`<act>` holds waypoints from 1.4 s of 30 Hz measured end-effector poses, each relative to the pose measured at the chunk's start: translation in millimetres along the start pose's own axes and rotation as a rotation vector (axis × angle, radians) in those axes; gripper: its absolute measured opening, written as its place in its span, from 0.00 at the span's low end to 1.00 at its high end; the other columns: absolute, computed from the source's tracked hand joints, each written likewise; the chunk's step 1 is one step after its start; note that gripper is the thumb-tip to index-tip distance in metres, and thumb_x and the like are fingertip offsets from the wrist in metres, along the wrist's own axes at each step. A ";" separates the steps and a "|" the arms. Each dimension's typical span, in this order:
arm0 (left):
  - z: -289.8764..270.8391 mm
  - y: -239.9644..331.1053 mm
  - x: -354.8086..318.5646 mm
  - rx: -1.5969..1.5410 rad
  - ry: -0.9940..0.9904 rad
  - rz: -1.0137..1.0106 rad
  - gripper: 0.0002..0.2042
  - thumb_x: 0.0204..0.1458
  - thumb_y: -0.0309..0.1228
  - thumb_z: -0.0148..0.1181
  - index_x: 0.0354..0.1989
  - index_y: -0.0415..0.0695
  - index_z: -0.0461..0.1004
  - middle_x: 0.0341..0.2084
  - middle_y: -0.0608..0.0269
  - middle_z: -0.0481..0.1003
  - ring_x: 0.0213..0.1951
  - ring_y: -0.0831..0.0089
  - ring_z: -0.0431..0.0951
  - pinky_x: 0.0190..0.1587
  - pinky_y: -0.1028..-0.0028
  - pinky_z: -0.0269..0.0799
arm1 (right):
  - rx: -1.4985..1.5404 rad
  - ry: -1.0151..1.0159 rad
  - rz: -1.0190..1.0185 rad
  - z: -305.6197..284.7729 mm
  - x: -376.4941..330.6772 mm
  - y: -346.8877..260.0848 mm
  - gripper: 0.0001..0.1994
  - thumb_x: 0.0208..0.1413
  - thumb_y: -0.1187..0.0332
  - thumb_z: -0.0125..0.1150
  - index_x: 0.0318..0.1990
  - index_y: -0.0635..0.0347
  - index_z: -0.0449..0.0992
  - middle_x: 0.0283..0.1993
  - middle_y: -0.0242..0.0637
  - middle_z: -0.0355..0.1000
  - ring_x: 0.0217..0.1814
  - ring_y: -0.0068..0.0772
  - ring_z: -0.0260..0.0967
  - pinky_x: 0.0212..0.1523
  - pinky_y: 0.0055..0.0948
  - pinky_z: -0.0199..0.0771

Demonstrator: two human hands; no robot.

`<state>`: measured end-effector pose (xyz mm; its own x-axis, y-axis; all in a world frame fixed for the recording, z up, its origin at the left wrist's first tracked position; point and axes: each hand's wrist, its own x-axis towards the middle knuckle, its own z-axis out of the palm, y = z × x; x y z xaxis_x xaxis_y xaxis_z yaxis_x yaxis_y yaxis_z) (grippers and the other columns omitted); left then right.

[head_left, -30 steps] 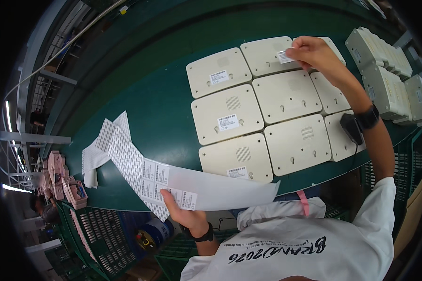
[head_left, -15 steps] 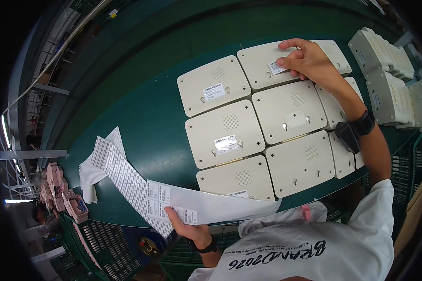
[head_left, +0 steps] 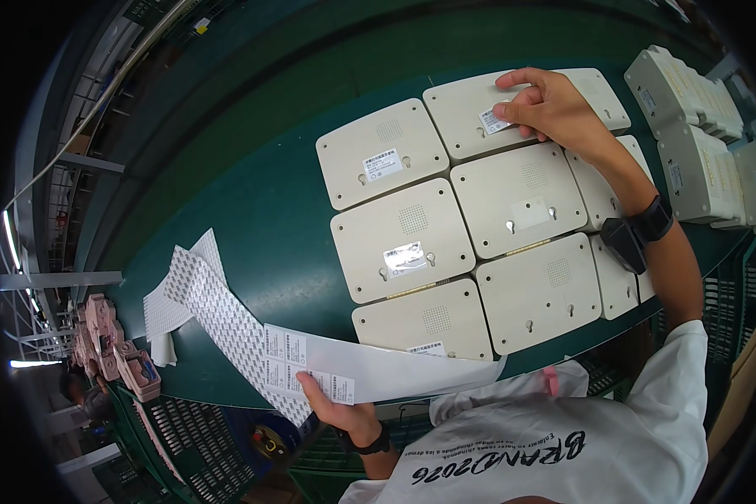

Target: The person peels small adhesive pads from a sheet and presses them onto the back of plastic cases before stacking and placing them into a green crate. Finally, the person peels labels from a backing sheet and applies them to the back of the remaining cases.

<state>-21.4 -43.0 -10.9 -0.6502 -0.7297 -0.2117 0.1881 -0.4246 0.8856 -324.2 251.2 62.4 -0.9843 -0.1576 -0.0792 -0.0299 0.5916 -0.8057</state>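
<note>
My right hand [head_left: 539, 107] is over the back-row cream plastic housing [head_left: 458, 99], with thumb and fingers closed on a small white label [head_left: 493, 120]. The label lies at or just above the housing's surface; whether it is stuck down I cannot tell. At the table's front edge my left hand [head_left: 336, 407] grips a long label sheet [head_left: 287, 346], thumb on top, beside several printed labels. Bare backing [head_left: 420, 370] stretches right from them. Labels also show on the back-left housing [head_left: 384, 165] and the one in front of it [head_left: 405, 256]. The front middle housing [head_left: 539, 294] bears none.
Several cream housings lie in rows on the green table [head_left: 260, 269]. More stand stacked on edge [head_left: 689, 105] at the far right. The label strip [head_left: 227, 302] trails left. Pink plastic parts [head_left: 109, 336] and green crates [head_left: 197, 445] are at left, with another person [head_left: 92, 393] beyond.
Both hands keep practically the same place and grip. At the far left, the other person shows a little more.
</note>
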 end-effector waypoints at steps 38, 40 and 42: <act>51.9 34.1 -51.5 -0.042 -0.434 -0.071 0.17 0.63 0.25 0.53 0.59 0.33 0.67 0.51 0.57 0.75 0.48 0.74 0.76 0.49 0.73 0.73 | -0.005 -0.093 -0.444 -8.7 -43.3 -40.0 0.10 0.63 0.66 0.56 0.44 0.63 0.78 0.28 0.32 0.72 0.29 0.20 0.67 0.26 0.20 0.65; 65.9 32.1 -57.2 0.063 -0.525 -0.126 0.14 0.64 0.27 0.53 0.55 0.33 0.71 0.47 0.62 0.76 0.45 0.79 0.75 0.47 0.78 0.72 | 0.057 -0.217 -0.560 -1.8 -106.3 -59.1 0.08 0.61 0.70 0.58 0.43 0.63 0.79 0.30 0.33 0.73 0.30 0.21 0.68 0.28 0.21 0.67; 74.5 32.2 -65.4 0.053 -0.547 -0.128 0.14 0.64 0.27 0.52 0.55 0.33 0.71 0.47 0.62 0.76 0.45 0.80 0.75 0.47 0.78 0.71 | 0.065 -0.301 -0.704 6.5 -161.7 -69.9 0.09 0.55 0.74 0.64 0.43 0.62 0.80 0.31 0.35 0.74 0.29 0.25 0.68 0.28 0.24 0.67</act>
<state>-27.7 31.0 62.3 -0.9549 -0.2841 -0.0865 0.0544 -0.4536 0.8895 -161.8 230.3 127.8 -0.6469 -0.6941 0.3158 -0.6124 0.2260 -0.7576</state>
